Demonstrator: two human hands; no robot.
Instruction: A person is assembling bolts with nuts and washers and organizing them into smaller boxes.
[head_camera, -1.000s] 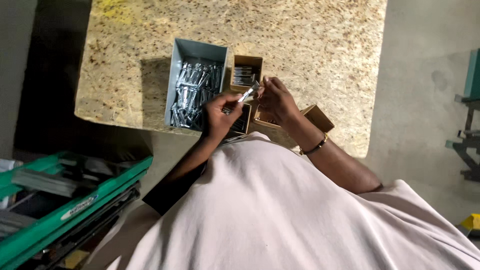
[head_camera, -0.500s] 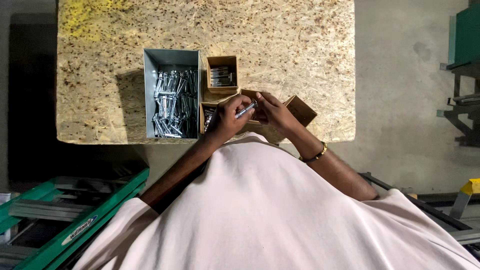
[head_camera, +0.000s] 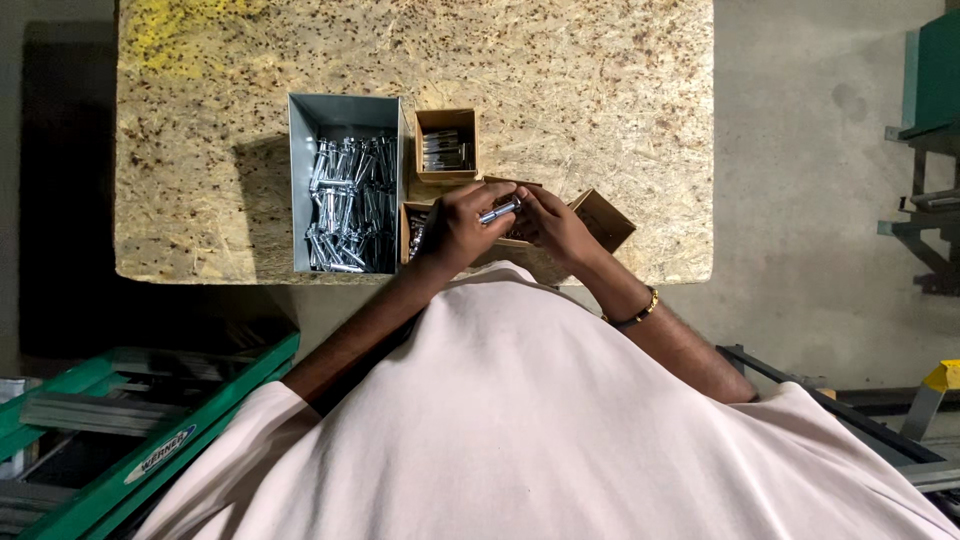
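Overhead view. We see the left hand (head_camera: 455, 228) and right hand (head_camera: 552, 224) together pinching 1 silver metal bolt (head_camera: 499, 211), held just above the small cardboard boxes (head_camera: 446, 146) at the near edge of the chipboard table (head_camera: 560, 90). A grey metal bin (head_camera: 345, 185) of similar bolts stands just left of them.
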